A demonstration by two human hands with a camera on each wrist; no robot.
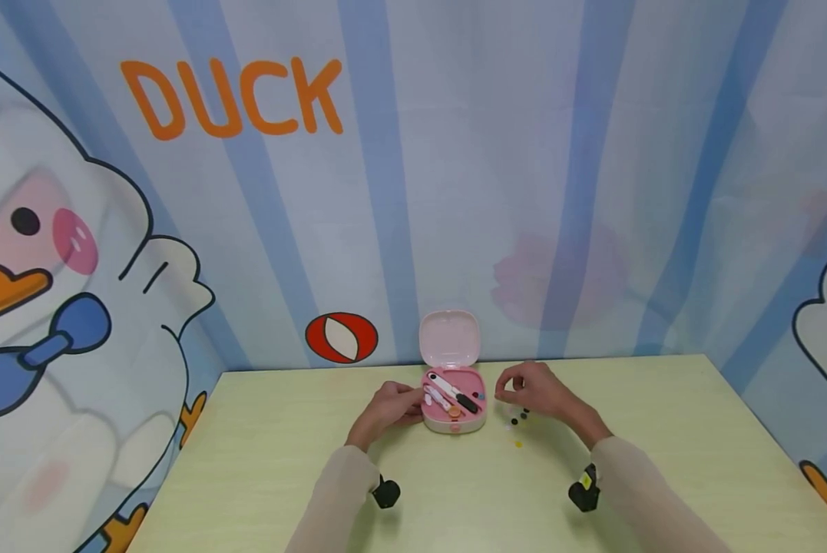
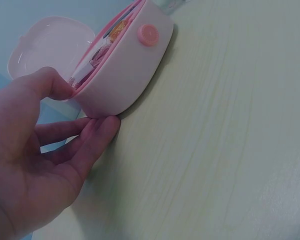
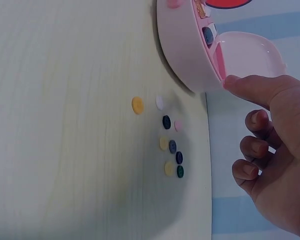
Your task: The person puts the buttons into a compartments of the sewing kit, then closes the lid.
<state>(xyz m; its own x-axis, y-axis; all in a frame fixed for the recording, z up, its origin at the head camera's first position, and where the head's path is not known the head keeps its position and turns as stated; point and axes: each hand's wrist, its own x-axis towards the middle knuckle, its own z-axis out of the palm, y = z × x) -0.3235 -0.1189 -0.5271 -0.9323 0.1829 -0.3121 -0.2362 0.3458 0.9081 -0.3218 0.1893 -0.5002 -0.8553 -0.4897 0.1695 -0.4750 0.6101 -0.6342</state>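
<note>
The left hand's (image 1: 392, 403) thumb and fingers are pinching one side of the pink box (image 1: 441, 425). The right hand (image 1: 539, 390) is hovering near its other side, fingers bending loosely inward; whether they are gripping anything small cannot be told. The box, its lid (image 1: 449, 339) standing up, is sitting on the counter (image 1: 454, 499), containing a black-and-white tool (image 1: 454, 391). Loose buttons (image 3: 172, 146) are lying nearby.

A staged tabletop set is suggested by the blue-striped curtain (image 1: 482, 153), printed with a cartoon duck (image 1: 74, 322) and orange lettering (image 1: 247, 96), by which a pale table (image 1: 482, 491) is backed.
</note>
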